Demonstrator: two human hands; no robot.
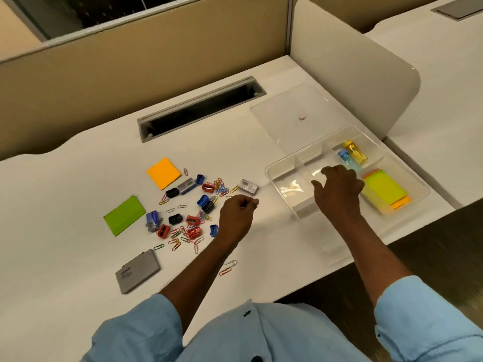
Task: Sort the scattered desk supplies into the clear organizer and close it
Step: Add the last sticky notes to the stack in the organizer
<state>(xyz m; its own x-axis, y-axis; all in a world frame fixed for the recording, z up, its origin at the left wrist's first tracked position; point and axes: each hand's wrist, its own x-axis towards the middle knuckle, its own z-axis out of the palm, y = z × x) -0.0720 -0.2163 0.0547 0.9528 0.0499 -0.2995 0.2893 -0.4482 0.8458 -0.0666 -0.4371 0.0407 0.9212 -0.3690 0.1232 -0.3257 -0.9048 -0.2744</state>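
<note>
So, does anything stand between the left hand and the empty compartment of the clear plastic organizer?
Only the right hand, hanging over part of that compartment. Between the left hand and the clear plastic organizer lies bare white desk; the lid is open.

White desk (78, 205), grey cable slot (201, 108) recessed at upper centre; clear organizer (269, 169) at right, its lid (287, 118) flat just behind it. Centre-left: orange sticky pad (163, 173), green sticky pad (125, 215), grey box (138, 270) lower left; paper clips (175, 244), sharpeners (194, 231) and a small staple box (248, 187) scattered between pads and organizer.
</note>
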